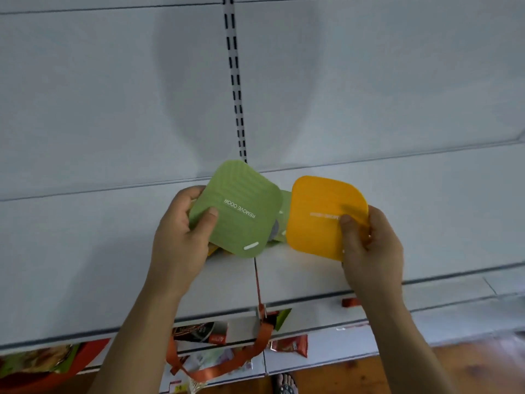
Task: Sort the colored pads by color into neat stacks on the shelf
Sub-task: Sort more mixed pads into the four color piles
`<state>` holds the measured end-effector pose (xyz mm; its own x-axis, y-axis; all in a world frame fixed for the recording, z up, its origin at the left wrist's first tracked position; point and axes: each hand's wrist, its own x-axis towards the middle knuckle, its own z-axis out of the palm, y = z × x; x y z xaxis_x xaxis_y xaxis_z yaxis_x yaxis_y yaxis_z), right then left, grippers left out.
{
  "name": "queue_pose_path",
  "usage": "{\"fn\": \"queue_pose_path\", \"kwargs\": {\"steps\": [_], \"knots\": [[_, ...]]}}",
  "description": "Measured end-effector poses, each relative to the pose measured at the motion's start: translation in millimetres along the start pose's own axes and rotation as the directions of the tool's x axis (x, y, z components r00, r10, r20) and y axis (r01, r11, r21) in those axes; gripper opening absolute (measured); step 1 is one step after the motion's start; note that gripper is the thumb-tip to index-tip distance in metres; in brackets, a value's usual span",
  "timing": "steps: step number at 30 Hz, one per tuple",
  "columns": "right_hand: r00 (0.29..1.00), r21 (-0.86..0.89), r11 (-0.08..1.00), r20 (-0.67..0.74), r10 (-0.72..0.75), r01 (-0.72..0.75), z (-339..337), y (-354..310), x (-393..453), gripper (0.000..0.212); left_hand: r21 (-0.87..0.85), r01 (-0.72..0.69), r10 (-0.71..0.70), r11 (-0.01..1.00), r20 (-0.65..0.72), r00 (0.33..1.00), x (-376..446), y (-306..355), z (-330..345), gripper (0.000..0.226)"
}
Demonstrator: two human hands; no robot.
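Note:
My left hand (181, 237) grips a green square pad (241, 206) printed "REMOVE ODOR", tilted and held above the white shelf (85, 251). My right hand (372, 248) pinches a yellow-orange pad (321, 211) by its right edge, just right of the green one. Between and behind the two held pads, more green pads (285, 206) and a grey one (274, 230) lie on the shelf, mostly hidden. A bit of yellow (212, 249) shows under my left hand.
A slotted upright (234, 81) runs down the white back panel. An orange strap (255, 348) hangs from the shelf's front edge. Lower shelves hold snack packets (289, 346). Wooden floor and a sandalled foot (285, 386) show at the bottom.

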<state>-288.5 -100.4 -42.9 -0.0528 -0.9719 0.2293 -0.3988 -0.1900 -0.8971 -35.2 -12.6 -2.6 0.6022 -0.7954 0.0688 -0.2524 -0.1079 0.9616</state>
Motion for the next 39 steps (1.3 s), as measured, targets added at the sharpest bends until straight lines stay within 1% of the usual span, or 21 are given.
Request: {"fn": "queue_pose_path", "kwargs": {"steps": [3,5,7,9,12,16,19,21,25,26,28,31,36,39], "knots": [[0.992,0.001,0.998,-0.115,0.055,-0.055,-32,-3,-26,0.007,-0.014,-0.041,0.043,0.999,0.186,0.982,-9,10,16,0.038],[0.98,0.003,0.997,-0.184,0.075,-0.076,-54,-2,-43,0.006,-0.017,-0.101,0.102,0.995,0.269,0.958,-18,14,31,0.04],[0.965,-0.001,0.996,-0.246,0.091,-0.094,-76,1,-58,0.007,-0.039,-0.14,0.145,0.989,0.325,0.934,-28,17,49,0.036],[0.941,0.032,0.991,-0.31,0.133,-0.129,-99,6,-70,0.009,-0.034,-0.166,0.165,0.986,0.407,0.898,-38,21,71,0.029],[0.89,0.083,0.981,-0.412,0.196,-0.178,-134,18,-85,0.011,-0.079,-0.18,0.194,0.98,0.542,0.818,-59,34,107,0.032],[0.831,0.139,0.964,-0.489,0.264,-0.225,-178,38,-101,0.009,-0.114,-0.22,0.242,0.969,0.614,0.752,-84,49,161,0.024],[0.794,0.143,0.961,-0.542,0.275,-0.235,-212,57,-101,0.015,-0.083,-0.242,0.232,0.967,0.684,0.692,-98,56,208,0.025],[0.773,0.137,0.962,-0.574,0.272,-0.237,-238,73,-99,0.018,-0.054,-0.282,0.234,0.958,0.715,0.658,-110,60,242,0.026],[0.749,0.182,0.953,-0.589,0.303,-0.243,-301,103,-86,0.031,-0.062,-0.326,0.261,0.943,0.745,0.614,-141,78,322,0.03],[0.745,0.185,0.953,-0.594,0.304,-0.241,-319,111,-81,0.031,-0.077,-0.323,0.268,0.943,0.752,0.602,-149,84,343,0.031],[0.735,0.183,0.956,-0.611,0.293,-0.229,-352,130,-70,0.023,-0.122,-0.271,0.266,0.955,0.759,0.595,-162,98,381,0.034],[0.717,0.183,0.954,-0.63,0.3,-0.239,-400,157,-51,0.014,-0.182,-0.161,0.243,0.97,0.745,0.622,-177,114,432,0.033],[0.702,0.193,0.951,-0.642,0.309,-0.242,-457,195,-18,0.014,-0.16,-0.153,0.221,0.975,0.744,0.63,-181,125,509,0.028],[0.701,0.204,0.944,-0.632,0.33,-0.261,-478,222,14,0.014,-0.145,-0.154,0.211,0.977,0.727,0.653,-174,131,556,0.024]]}}
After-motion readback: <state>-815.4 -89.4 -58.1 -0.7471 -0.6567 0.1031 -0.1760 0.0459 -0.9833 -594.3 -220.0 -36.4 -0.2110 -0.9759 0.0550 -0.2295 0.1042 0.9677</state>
